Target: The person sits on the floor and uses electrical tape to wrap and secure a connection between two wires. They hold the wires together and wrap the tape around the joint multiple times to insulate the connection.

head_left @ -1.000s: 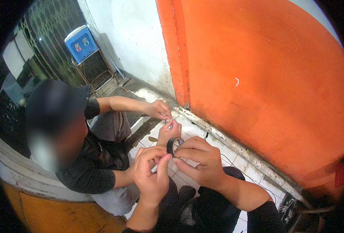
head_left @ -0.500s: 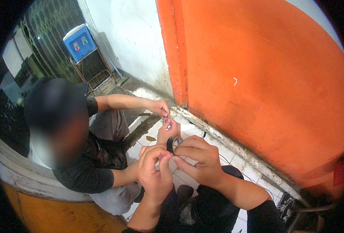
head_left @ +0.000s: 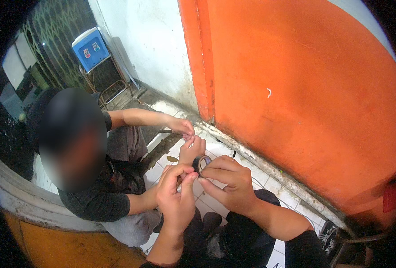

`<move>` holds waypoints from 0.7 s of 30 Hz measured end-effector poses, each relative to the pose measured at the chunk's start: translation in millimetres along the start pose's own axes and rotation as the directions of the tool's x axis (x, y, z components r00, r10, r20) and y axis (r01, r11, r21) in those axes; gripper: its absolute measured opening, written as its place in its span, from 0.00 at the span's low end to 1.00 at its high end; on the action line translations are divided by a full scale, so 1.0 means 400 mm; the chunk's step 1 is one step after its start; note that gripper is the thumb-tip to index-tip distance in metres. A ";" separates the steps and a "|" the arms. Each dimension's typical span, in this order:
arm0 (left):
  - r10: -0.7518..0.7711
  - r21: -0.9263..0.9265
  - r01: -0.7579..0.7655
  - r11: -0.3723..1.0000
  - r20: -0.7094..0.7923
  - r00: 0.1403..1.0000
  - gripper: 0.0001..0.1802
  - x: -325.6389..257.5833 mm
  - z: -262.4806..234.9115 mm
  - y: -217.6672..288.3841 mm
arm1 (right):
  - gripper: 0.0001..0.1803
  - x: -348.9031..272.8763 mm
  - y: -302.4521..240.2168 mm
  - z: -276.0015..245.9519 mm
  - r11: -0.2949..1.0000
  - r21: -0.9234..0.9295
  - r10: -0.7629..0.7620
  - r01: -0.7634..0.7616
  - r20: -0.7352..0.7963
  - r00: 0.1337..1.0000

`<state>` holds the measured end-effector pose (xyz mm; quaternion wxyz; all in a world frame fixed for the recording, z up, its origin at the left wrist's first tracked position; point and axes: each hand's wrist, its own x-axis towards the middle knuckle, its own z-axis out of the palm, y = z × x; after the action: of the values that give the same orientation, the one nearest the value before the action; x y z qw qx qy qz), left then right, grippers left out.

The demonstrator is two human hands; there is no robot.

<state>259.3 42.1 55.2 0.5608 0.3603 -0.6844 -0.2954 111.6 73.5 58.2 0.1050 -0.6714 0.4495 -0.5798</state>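
Observation:
A roll of black tape (head_left: 196, 165) is held up in front of me, its ring turned partly sideways. My right hand (head_left: 230, 184) pinches its right side between thumb and fingers. From the left, the thumb and forefinger of my left hand (head_left: 176, 196) close on the roll's lower left edge; whether they grip a loose end of tape is too small to tell. Just beyond, another person's hands (head_left: 192, 142) are brought together, and what lies between their fingers I cannot make out.
The other person (head_left: 95, 201) sits close on my left. An orange wall (head_left: 305, 98) rises on the right above a raised ledge (head_left: 269, 167). White floor tiles (head_left: 207, 203) lie below. A blue box-shaped dispenser (head_left: 91, 50) stands on a metal frame farther back; a dry leaf (head_left: 172, 159) lies on the floor.
My left thumb and forefinger have straightened somewhat and shifted against the roll's edge. The other person's hands have moved slightly. My right hand still holds the roll.

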 end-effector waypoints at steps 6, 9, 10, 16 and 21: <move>0.020 -0.065 -0.019 0.998 0.016 1.000 0.06 0.008 0.001 -0.010 | 0.09 -0.004 -0.001 -0.001 1.000 0.005 0.009 -0.009 -0.004 1.000; -0.073 -0.231 0.054 0.971 -0.071 0.995 0.06 -0.007 0.023 0.002 | 0.09 -0.007 -0.003 -0.004 0.999 0.011 0.043 -0.043 0.006 0.999; -0.168 -0.351 0.116 0.929 -0.120 0.979 0.06 -0.017 0.032 0.009 | 0.09 -0.008 -0.004 -0.005 0.999 0.004 0.044 -0.044 0.011 0.999; 0.110 0.067 -0.107 0.992 -0.033 0.993 0.06 -0.009 -0.005 0.001 | 0.09 -0.011 -0.008 -0.004 1.000 0.003 -0.002 0.001 0.006 1.000; 0.156 0.106 -0.155 0.982 -0.005 0.988 0.06 -0.013 -0.012 -0.010 | 0.10 -0.011 -0.005 -0.002 1.000 0.008 -0.030 0.030 0.010 0.999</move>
<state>265.1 44.3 50.0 0.5668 0.3368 -0.7214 -0.2117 112.3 78.1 56.8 0.1012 -0.6805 0.4365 -0.5798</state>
